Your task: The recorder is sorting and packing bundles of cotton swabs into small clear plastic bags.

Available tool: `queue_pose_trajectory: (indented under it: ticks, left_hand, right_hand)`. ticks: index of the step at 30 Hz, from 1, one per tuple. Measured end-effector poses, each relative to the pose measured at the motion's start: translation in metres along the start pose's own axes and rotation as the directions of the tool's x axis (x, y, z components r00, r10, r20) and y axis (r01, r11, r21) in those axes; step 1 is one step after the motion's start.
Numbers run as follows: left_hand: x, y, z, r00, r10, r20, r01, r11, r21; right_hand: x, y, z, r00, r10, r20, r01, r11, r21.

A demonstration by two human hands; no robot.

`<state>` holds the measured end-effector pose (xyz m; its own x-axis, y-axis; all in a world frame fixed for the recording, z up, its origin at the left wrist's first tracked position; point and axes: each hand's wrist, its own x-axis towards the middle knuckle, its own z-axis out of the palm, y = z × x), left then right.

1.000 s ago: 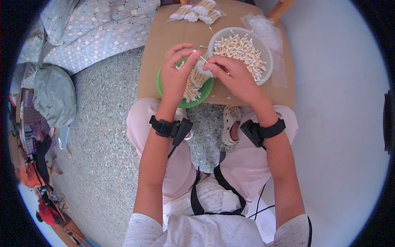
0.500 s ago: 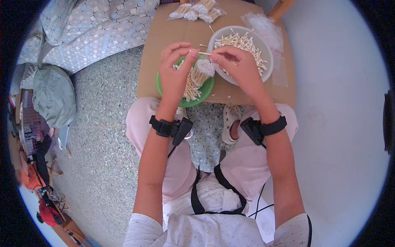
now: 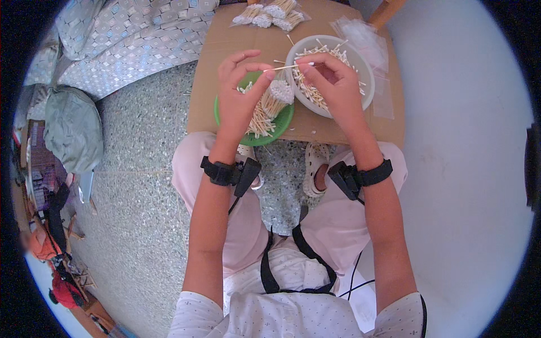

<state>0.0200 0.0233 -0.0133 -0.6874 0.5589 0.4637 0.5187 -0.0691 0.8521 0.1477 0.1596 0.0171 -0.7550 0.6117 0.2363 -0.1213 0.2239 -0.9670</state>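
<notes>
A single cotton swab [image 3: 285, 67] is stretched level between my two hands. My left hand [image 3: 236, 96] pinches its left end between thumb and forefinger, the other fingers lifted. At its right end, my right hand [image 3: 342, 90] has thumb and forefinger around the swab, the white tip showing between them. Below my left hand stands a green bowl [image 3: 266, 141] with loose cotton swabs and a tight bundle of swabs [image 3: 280, 92], heads up. Partly behind my right hand, a white bowl [image 3: 369, 93] holds many loose swabs.
Both bowls stand on a cardboard-covered surface [image 3: 242, 45]. Several filled bags of swabs [image 3: 273, 14] lie at its far edge, with clear plastic bags [image 3: 363, 42] at the far right. A pale wall [image 3: 462, 141] rises on the right. Patterned fabric [image 3: 135, 45] hangs at the far left.
My right hand has shifted slightly up and to the right along the swab, and its fingers have spread a little. More of the swab and its right tip now show.
</notes>
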Motion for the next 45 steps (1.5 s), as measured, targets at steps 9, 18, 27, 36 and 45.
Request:
queue_pose_trajectory:
  ticks: [9,18,27,36,45]
  left_hand:
    - [0.0,-0.006,0.002,1.0,0.026,-0.01,-0.026,1.0,-0.011]
    - [-0.002,0.005,0.008,1.0,0.005,0.029,-0.006,0.999,0.035]
    - [-0.005,0.005,0.008,1.0,0.021,0.0,-0.021,0.995,0.1]
    - [-0.004,0.013,0.006,0.993,0.117,0.009,-0.117,0.984,0.137]
    - [-0.005,-0.004,0.006,0.988,-0.097,-0.124,0.091,0.995,-0.05]
  right_hand:
    - [0.001,-0.003,-0.004,0.999,-0.02,-0.032,0.022,0.998,0.059]
    - [0.001,-0.002,-0.006,1.0,0.008,0.022,-0.008,1.0,0.009]
    - [0.001,-0.005,-0.001,1.0,0.018,0.006,-0.018,0.984,0.177]
    - [0.003,-0.005,-0.008,0.999,0.001,0.032,-0.007,0.987,0.16]
    - [0.003,-0.001,-0.017,0.996,0.027,-0.09,-0.044,0.98,-0.194]
